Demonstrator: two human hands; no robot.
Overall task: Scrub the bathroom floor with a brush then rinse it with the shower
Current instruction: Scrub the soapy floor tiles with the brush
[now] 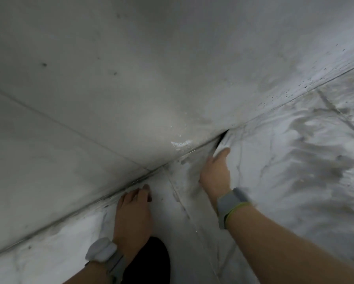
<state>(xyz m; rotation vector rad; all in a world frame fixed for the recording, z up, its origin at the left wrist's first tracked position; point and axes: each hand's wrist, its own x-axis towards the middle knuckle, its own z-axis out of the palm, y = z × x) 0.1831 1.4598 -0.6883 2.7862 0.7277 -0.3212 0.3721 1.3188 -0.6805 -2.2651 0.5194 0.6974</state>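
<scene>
The pale tiled bathroom floor [274, 160] is wet and streaked with white foam. My right hand [215, 173] reaches to the joint where the floor meets the wall, its fingers curled around a brush [222, 139]. Only a dark tip of the brush shows past the fingers, pressed into the joint; the rest is hidden and blurred. My left hand [134, 214] lies flat on the floor close to the wall base with nothing in it. Each wrist wears a grey band. No shower head is in view.
The grey tiled wall [131, 78] fills the upper left, with a few dark specks and a splash of foam [180, 143] near its base. Dark grime lines the wall-floor joint [131, 184]. A dark clothed knee [151, 261] sits at the bottom edge.
</scene>
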